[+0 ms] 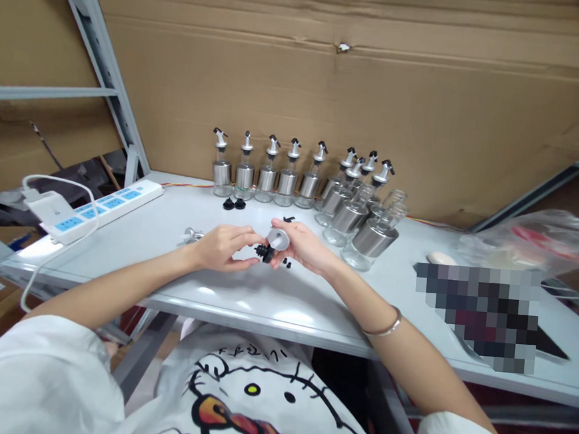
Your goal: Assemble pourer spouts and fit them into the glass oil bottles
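Both my hands meet over the middle of the white table (243,300). My right hand (303,246) grips a silver cap (278,237) with a black spout part (265,251) sticking out toward my left. My left hand (224,247) pinches that black part with thumb and fingertips. A few small black pieces (287,264) lie on the table just under my right hand. A small metal part (191,235) lies left of my left hand.
Several glass oil bottles (267,175) with steel bands and spouts stand in a row at the back, more bunched at the right (363,229). Two black caps (234,204) lie before them. A power strip (105,204) is at left, a plastic bag (538,240) at right.
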`<state>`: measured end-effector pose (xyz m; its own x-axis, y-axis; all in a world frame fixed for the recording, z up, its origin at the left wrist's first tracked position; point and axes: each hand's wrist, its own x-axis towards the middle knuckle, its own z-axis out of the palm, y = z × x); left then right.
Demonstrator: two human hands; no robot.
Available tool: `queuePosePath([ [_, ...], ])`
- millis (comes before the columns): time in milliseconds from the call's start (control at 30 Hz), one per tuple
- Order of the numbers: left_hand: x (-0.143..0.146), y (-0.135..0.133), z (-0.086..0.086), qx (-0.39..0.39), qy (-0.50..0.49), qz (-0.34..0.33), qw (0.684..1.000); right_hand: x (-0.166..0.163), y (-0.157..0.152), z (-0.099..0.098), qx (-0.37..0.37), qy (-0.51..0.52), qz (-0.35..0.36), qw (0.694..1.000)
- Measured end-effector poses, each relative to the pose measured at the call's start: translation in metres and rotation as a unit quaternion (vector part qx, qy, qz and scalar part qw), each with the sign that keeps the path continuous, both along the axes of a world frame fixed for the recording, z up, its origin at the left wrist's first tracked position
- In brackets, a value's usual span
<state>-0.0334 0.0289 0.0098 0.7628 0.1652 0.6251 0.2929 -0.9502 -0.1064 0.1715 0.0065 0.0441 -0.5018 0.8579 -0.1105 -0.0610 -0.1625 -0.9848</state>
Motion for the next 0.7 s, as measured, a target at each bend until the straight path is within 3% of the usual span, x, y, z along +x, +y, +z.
queuePosePath([
  [267,0.001,0.0,0.0,0.052,0.008,0.0,0.999,0.001,0.002,-0.002,0.007,-0.01,0.015,1.0],
  [400,0.003,-0.001,0.002,0.037,0.005,-0.003,0.999,0.002,0.004,-0.003,0.036,-0.021,0.001,0.999],
  [567,0.003,0.002,0.0,-0.059,0.007,0.078,0.995,0.004,0.009,-0.004,0.049,0.003,-0.082,0.995],
  [700,0.003,0.002,-0.004,-0.081,-0.037,0.137,0.987,0.008,0.014,-0.005,0.04,-0.063,-0.11,0.991],
])
